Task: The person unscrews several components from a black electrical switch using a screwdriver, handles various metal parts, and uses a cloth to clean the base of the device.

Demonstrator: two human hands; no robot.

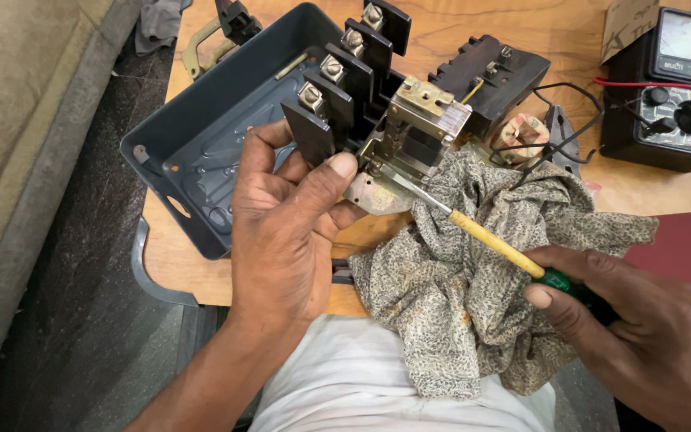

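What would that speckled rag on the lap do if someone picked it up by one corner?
The speckled rag would probably hang limp: it lies crumpled in soft folds over the lap and table edge. It looks thin, so likely light. The screwdriver in the right hand lies across it and might snag it.

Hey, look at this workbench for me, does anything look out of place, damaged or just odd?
Mostly wear. The metal frame that the left hand holds up is tarnished and discoloured. The speckled rag under it has rusty brown stains. The right hand puts the screwdriver tip against the frame. The grey metal box overhangs the table's edge.
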